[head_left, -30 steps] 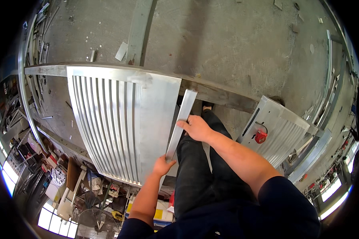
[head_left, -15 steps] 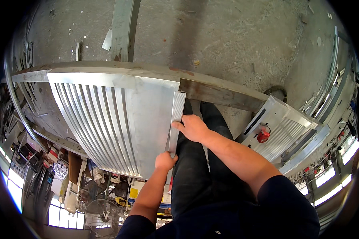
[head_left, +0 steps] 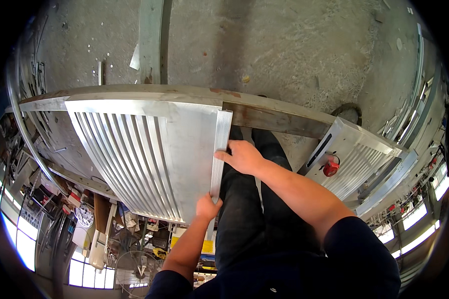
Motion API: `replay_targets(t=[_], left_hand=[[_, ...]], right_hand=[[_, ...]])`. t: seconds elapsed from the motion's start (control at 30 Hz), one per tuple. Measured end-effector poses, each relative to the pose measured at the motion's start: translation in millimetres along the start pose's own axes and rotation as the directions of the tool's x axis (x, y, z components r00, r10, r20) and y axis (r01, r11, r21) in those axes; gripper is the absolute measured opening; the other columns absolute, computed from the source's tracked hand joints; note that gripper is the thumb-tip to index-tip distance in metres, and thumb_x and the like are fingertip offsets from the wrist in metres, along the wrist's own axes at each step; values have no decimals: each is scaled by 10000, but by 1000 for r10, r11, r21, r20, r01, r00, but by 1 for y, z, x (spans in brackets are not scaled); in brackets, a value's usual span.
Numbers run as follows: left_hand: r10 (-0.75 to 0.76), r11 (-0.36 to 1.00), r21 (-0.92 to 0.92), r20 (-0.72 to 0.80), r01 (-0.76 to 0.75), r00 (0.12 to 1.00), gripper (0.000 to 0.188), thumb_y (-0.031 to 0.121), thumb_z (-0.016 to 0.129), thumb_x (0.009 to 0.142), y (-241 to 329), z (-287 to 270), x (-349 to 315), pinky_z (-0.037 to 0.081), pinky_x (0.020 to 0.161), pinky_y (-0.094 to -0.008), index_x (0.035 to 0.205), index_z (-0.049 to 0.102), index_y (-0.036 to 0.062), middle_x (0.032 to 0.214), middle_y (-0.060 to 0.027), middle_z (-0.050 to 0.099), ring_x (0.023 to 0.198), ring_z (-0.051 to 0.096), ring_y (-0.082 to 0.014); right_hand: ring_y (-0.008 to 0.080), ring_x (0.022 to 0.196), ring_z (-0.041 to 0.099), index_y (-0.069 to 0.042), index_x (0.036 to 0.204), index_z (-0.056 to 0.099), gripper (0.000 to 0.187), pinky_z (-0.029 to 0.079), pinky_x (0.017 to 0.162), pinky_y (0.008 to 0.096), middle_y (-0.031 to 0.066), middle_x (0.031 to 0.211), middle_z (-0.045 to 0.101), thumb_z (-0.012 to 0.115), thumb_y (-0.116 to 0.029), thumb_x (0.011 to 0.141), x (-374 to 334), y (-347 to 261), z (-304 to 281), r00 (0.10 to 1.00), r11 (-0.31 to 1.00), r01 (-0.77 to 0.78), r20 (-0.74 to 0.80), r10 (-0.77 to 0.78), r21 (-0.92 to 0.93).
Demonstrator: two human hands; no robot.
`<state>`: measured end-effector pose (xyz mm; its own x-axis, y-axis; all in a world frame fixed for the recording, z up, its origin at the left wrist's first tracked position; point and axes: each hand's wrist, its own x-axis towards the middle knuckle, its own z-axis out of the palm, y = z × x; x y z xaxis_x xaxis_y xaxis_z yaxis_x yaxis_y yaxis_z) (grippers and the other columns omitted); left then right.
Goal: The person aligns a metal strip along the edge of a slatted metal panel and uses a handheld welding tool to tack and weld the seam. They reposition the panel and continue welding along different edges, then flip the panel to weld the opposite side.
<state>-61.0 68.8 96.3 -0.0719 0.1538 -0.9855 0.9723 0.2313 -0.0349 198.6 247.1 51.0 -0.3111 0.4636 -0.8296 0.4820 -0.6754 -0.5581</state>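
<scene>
- Dark trousers (head_left: 244,219) fill the near middle, with a dark sleeve (head_left: 172,284) at the lower edge, above the left forearm.
- The left hand (head_left: 208,207) is closed around the near end of the metal strip (head_left: 221,142); its curled fingers are partly hidden.
- The right hand (head_left: 243,157) grips the same strip about halfway along, thumb on the top face and the other fingers bent over the right side, their tips out of sight.
- The strip is straight, silver and narrow, running lengthwise along the right edge of the large panel (head_left: 190,149); whether it touches all along cannot be told.
- That panel is bright metal, ribbed with long slats on its left part and plain on its right, next to the strip.
- Its far edge lies along a worn metal beam (head_left: 279,119), which runs on to the right.
- To the right, well apart from the hands, sits a smaller slatted panel (head_left: 366,164) with a red tool (head_left: 330,168) on it.
- Beyond, another beam (head_left: 152,40) stretches away above the grey floor (head_left: 284,55).
</scene>
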Motion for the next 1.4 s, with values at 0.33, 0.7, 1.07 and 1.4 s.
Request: replay_targets(t=[0.33, 0.7, 1.07, 1.4], left_hand=[[-33, 882, 472, 41, 10, 999, 463, 422, 606, 858, -47, -142, -105, 558, 757, -478, 1083, 537, 24, 855, -183, 716, 785, 711, -358], [539, 363, 931, -182, -32, 822, 233, 253, 753, 743, 108, -368, -153, 500, 836, -425, 838, 597, 109, 816, -61, 647, 812, 650, -253], [895, -57, 945, -94, 323, 436, 181, 53, 715, 703, 186, -504, -197, 385, 1154, -435, 789, 558, 26, 953, -118, 603, 1085, 608, -284], [790, -514, 843, 538, -162, 295, 86, 56, 694, 673, 194, -344, -144, 359, 1150, -344, 753, 692, 85, 854, -5, 644, 1028, 614, -197]], right_hand=[[332, 1334, 439, -61, 1411, 457, 893, 320, 1147, 473, 172, 1359, 509, 857, -408, 692, -62, -19, -65, 791, 845, 331, -365, -491, -419], [367, 775, 664, -58, 1109, 653, 470, 521, 720, 433, 140, 798, 700, 648, -484, 912, -94, -19, -2, 904, 928, 373, 221, -366, 12], [318, 1001, 617, -65, 1299, 527, 485, 491, 869, 394, 182, 1126, 637, 614, -406, 965, -87, -16, 63, 844, 823, 509, 42, -535, 252], [288, 1229, 543, -64, 1380, 449, 805, 461, 1043, 438, 166, 1317, 558, 470, -718, 912, -44, -125, -150, 696, 39, 514, -390, -603, 857]])
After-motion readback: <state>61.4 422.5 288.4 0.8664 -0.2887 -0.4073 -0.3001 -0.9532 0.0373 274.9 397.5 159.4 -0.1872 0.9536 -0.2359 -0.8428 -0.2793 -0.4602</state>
